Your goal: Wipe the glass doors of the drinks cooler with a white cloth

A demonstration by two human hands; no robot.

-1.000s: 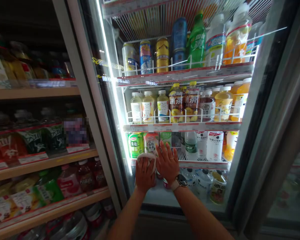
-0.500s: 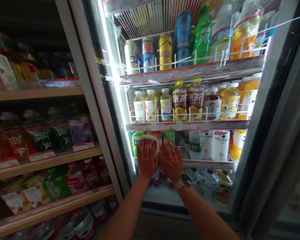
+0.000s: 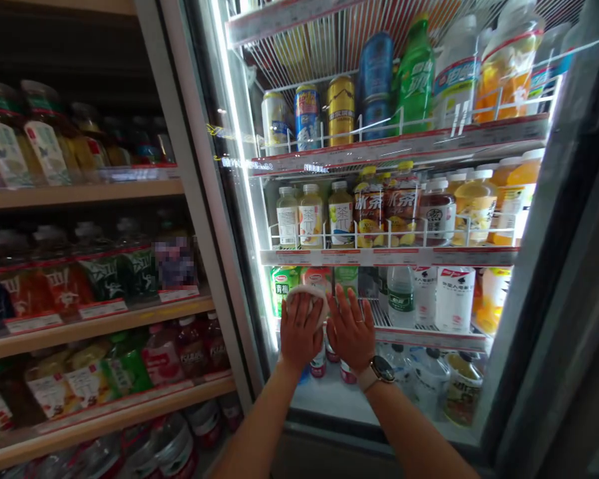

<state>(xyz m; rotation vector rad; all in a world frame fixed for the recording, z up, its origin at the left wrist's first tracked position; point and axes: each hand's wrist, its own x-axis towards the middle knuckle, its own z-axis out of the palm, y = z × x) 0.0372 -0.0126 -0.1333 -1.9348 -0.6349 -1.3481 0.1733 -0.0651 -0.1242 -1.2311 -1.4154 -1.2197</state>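
My left hand (image 3: 302, 329) lies over a white cloth (image 3: 307, 291), pressing it against the glass door (image 3: 319, 396) of a lit drinks cooler. The cloth shows past my fingertips, in front of green and red cartons on the third shelf down. Just to its right, my right hand (image 3: 350, 329) rests with fingers spread and palm toward the glass, apparently touching it. It holds nothing. A ring is on one finger and a watch (image 3: 382, 369) on that wrist. Behind the glass near this hand stands a clear bottle with a green label (image 3: 400, 296).
Cans (image 3: 341, 110) and large bottles fill an upper cooler shelf, with tea bottles (image 3: 369, 206) below. A dark door frame (image 3: 544, 279) borders the right side. Left of the cooler, a grey post (image 3: 194, 166) adjoins wooden shelves (image 3: 104, 399) of bottled drinks.
Both hands have slid slightly down and left over the glass, the cloth moving with my left hand. The camera view has shifted a little to the left.
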